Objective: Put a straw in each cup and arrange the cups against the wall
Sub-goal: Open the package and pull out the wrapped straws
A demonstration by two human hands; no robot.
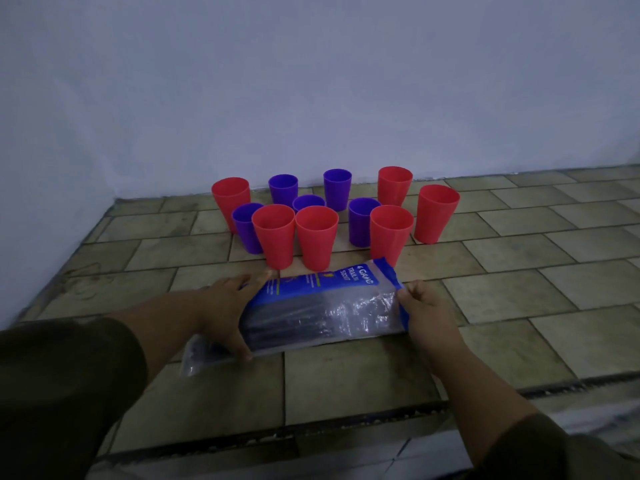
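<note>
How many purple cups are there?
5 purple cups: two at the back by the wall, one middle, one left, one right, partly behind red cups. None seems hidden.

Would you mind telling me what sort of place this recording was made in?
Probably a plain indoor room, perhaps in a home: a tiled surface meets a bare painted wall, with plastic cups and a pack of straws on it.
</note>
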